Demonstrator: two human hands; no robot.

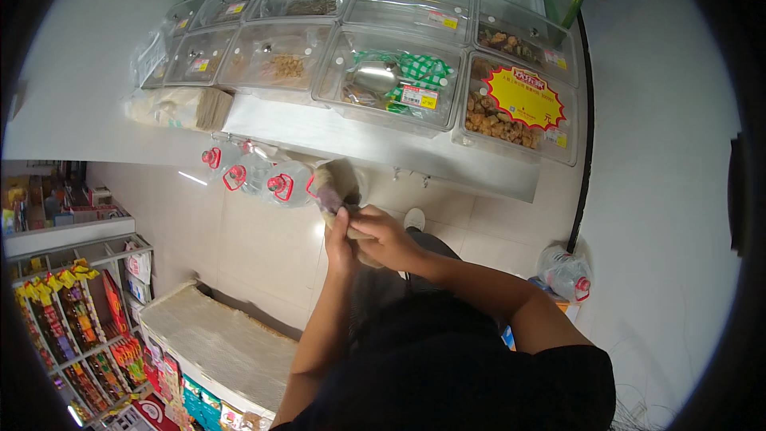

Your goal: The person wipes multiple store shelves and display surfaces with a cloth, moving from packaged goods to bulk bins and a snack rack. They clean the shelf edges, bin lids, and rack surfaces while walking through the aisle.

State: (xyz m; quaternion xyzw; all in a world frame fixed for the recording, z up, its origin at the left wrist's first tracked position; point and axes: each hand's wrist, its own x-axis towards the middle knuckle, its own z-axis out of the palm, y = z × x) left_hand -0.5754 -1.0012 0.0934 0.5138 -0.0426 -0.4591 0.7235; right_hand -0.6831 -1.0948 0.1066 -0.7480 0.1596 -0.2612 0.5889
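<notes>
My left hand [341, 246] and my right hand [386, 238] are close together in front of my body, both gripping a crumpled beige and dark cloth [336, 191]. Part of the cloth stands up beyond my fingers, and a smaller bit hangs below them. Beyond it runs the metal edge of a counter [383, 152] carrying clear lidded food bins. A metal scoop [377, 76] shows in one bin, near green checked plastic. Another bin [514, 108] holds brown clustered food under a yellow star-shaped sign.
Large clear bottles with red handles [281, 185] stand below the counter edge at left. A stack of bags [185, 109] lies at the counter's left end. A cloth-covered shelf top [221, 341] and snack racks [84, 335] are at lower left. Another bottle [564, 272] stands at right.
</notes>
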